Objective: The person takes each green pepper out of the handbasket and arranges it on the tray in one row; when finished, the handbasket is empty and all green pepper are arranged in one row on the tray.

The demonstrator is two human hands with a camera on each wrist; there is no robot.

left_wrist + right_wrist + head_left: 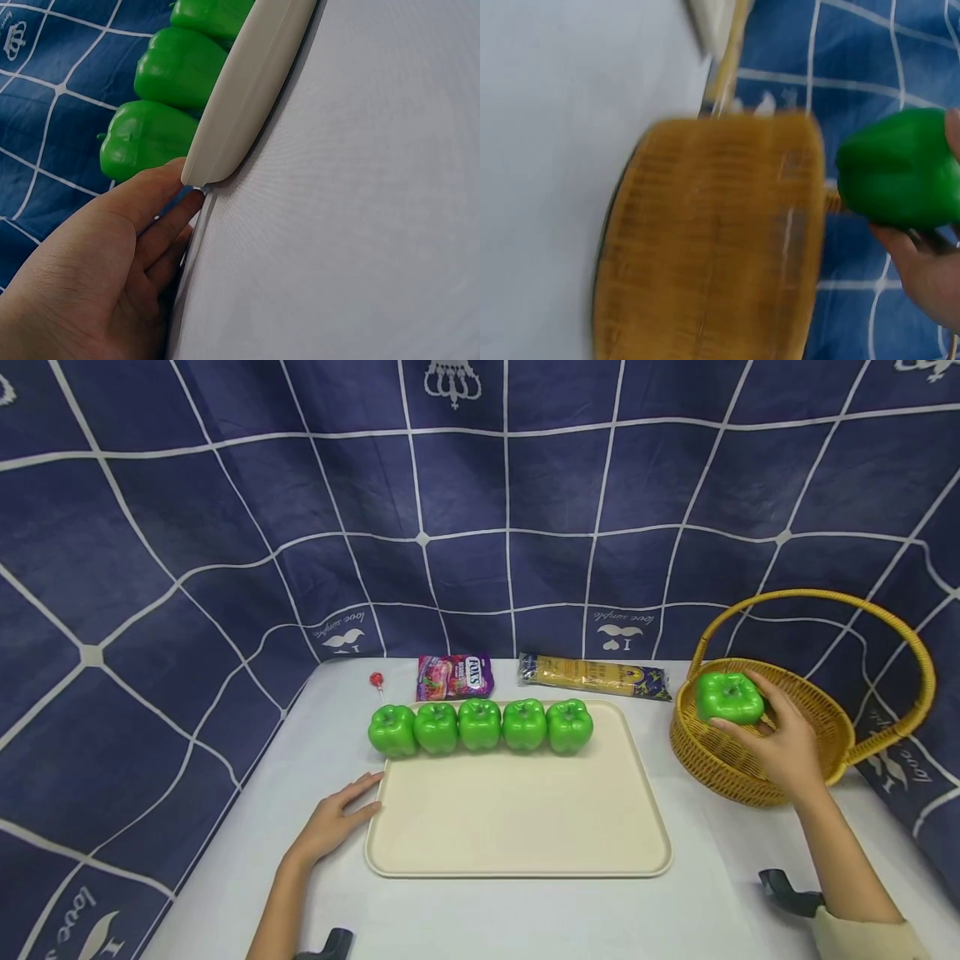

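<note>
My right hand (787,739) grips a green bell pepper (729,697) over the mouth of a yellow wicker basket (720,768) with a tall arched handle. In the right wrist view the same bell pepper (900,169) is above the basket's rim, thumb and fingers around its sides. On the left, my left hand (333,822) touches the left edge of a cream tray (517,818) with its fingers extended. Several more green bell peppers (480,724) stand in a row along the tray's far edge, the leftmost one overlapping the tray's corner.
Behind the tray lie a red lollipop (377,680), a purple candy bag (455,677) and a long yellow pasta packet (595,676). A dark blue checked cloth (465,485) rises behind and beside the white table (435,918).
</note>
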